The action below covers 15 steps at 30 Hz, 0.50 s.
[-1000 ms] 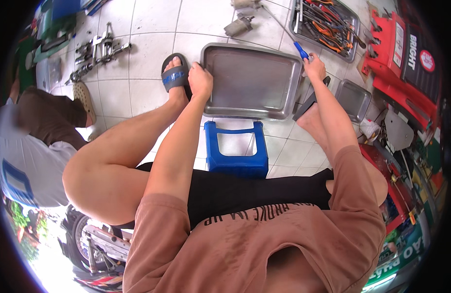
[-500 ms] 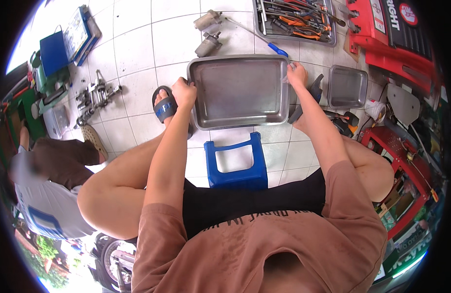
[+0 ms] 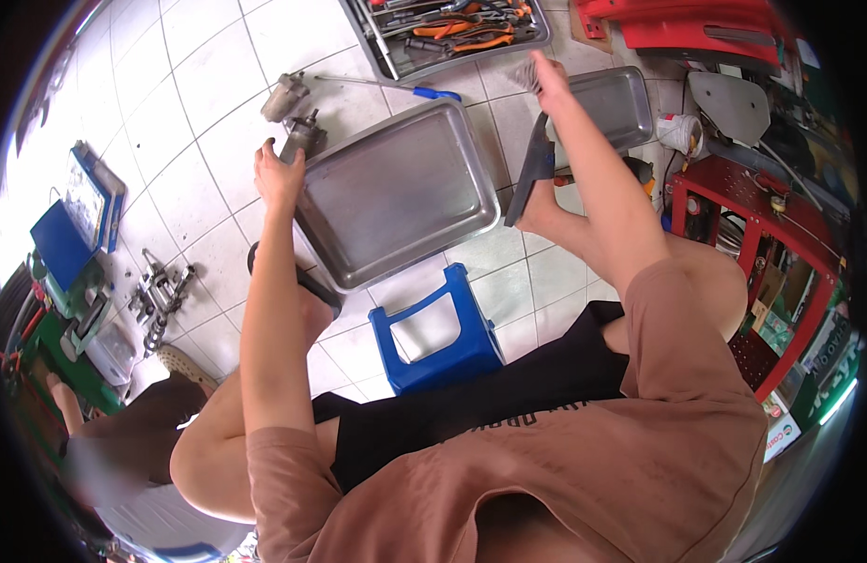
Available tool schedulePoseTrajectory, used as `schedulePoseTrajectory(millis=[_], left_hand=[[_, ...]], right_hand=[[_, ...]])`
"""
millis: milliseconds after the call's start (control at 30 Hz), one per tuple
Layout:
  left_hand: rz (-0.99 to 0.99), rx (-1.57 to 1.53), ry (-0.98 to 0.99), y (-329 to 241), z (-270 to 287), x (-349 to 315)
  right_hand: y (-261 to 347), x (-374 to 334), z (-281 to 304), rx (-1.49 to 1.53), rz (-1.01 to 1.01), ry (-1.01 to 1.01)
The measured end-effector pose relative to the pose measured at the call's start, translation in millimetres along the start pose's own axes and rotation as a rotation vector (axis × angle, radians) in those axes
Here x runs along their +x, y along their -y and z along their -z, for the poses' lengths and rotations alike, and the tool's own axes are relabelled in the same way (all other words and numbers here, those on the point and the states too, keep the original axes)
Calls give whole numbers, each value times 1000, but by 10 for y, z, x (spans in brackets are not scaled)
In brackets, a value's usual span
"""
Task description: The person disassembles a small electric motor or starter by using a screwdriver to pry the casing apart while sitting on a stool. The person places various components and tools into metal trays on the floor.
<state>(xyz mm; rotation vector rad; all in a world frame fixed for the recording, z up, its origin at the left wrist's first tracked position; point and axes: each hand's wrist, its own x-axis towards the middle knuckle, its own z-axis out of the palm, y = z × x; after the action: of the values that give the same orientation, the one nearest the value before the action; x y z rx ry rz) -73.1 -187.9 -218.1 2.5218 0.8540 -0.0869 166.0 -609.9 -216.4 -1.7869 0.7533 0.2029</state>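
My left hand (image 3: 278, 176) is at the near end of a grey cylindrical metal part (image 3: 307, 133), which looks like a small motor, with thumb and fingers on either side of it. A second, similar metal part (image 3: 285, 97) lies just beyond. My right hand (image 3: 552, 86) is raised off to the right, closed on a small grey crumpled thing (image 3: 524, 76) that looks like a rag. Between my feet sits a bare rectangular metal tray (image 3: 396, 192), turned at an angle on the tiles. Its upper left corner is beside my left hand.
Beyond lies a tool tray (image 3: 433, 64) holding pliers and wrenches, with a blue-handled screwdriver (image 3: 437, 93) before it. A smaller metal tray (image 3: 614, 108) is behind my right forearm. A blue stool (image 3: 438, 338) stands close to me. Metal parts (image 3: 161, 293) and another person (image 3: 143, 479) are at left.
Both hands have come off the large tray, which now sits slanted in the view. My left hand has moved to the metal part, my right hand outward with the grey thing. The view has turned.
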Motion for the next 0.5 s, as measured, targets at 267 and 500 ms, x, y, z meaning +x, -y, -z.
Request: schedulePoseTrajectory(millis=[267, 500], left_hand=[[19, 153, 256, -13, -105, 277], [-148, 229, 119, -37, -24, 193]], right_hand=[[-234, -363, -303, -618, 629, 280], [-201, -1209, -1256, -1060, 344, 264]])
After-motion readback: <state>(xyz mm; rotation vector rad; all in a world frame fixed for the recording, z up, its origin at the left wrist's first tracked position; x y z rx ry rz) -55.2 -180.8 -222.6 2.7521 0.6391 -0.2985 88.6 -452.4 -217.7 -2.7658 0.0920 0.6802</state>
